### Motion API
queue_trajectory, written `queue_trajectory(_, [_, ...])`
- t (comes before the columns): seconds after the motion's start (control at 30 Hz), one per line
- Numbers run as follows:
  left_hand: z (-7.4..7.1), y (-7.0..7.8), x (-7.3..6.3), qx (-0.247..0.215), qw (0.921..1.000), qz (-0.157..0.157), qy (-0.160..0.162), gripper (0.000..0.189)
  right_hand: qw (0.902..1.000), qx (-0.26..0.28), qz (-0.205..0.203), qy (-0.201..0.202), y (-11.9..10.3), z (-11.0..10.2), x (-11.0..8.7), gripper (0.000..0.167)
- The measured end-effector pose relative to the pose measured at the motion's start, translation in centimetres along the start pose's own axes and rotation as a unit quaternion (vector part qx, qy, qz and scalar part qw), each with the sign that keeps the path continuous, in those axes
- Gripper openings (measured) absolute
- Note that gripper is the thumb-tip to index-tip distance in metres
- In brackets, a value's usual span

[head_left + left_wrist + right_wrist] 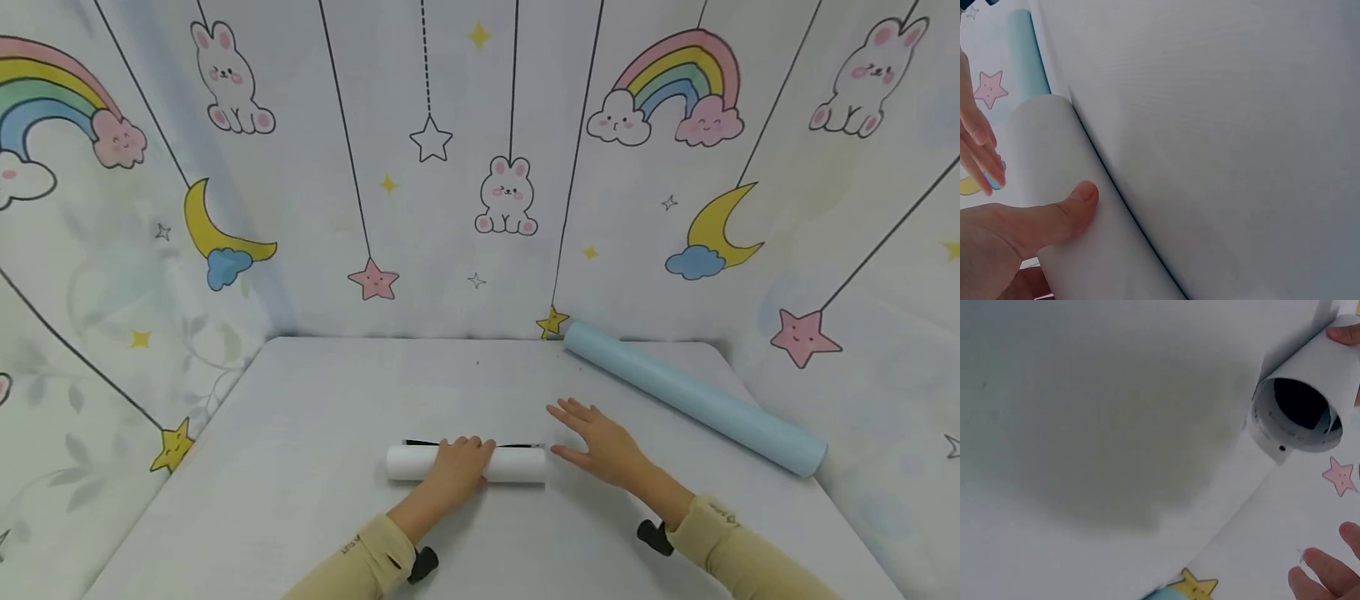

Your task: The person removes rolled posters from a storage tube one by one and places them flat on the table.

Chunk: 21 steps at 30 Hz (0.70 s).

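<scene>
Blue roll (693,402): landmark in the head view; lies slantwise on the white table (322,400).
White roll (410,464): left of the blue roll and nearer the person, well apart from it; dark strip (517,446) along its far side.
Left hand (459,468): left of the blue roll, grasping the white roll around its middle.
Right hand (606,447): just left of the blue roll, released, fingers spread, touching nothing.
Thumb (1060,222): left wrist view; lies along the white roll, whose far end points toward the blue roll.
Open end (1300,415): right wrist view; hollow, on the blue roll's side, a dotted flap (1267,440) jutting.
Handling, judged: light, even pressure should avoid denting; a second hand supporting the open end would help hold the flap flush.
</scene>
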<state>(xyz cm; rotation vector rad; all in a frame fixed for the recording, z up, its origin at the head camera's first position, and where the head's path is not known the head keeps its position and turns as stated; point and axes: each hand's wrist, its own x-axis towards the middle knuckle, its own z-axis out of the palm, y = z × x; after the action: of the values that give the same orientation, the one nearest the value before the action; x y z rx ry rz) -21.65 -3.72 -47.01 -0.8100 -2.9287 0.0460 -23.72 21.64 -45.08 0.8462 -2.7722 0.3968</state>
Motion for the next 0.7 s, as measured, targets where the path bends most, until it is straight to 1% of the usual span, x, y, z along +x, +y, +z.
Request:
queue_trajectory(0.13, [0.1,0.5,0.5,0.006,1.0,0.001,-0.001,0.049,0.9969,0.036,-0.023,-0.066,-1.4,1.0,0.1,0.068])
queue_trajectory(0.2, [0.2,0.7,0.8,0.01,0.9999,-0.002,-0.001,0.049,0.9947,0.041,-0.04,-0.086,-1.9,1.8,0.2,0.07])
queue_trajectory(0.27, [0.2,1.0,1.0,0.011,0.9999,-0.005,0.002,0.049,0.9931,0.041,-0.057,-0.094,-2.4,2.5,0.3,0.071])
queue_trajectory(0.37, [0.2,1.2,1.2,0.01,0.9999,-0.006,0.003,0.05,0.9923,0.026,-0.081,-0.09,-3.0,3.4,0.5,0.069])
queue_trajectory(0.47, [0.2,1.3,1.2,0.007,1.0,-0.002,0.002,0.051,0.993,0.002,-0.097,-0.067,-3.6,3.9,0.6,0.063])
queue_trajectory(0.6, [0.4,0.7,1.1,-0.009,1.0,0.002,0.002,0.054,0.9947,-0.022,-0.096,-0.027,-3.9,4.0,0.6,0.054])
queue_trajectory(0.7, [0.8,-0.2,0.9,-0.025,0.9996,0.009,0.009,0.056,0.9954,-0.025,-0.088,-0.026,-4.0,4.0,0.7,0.05])
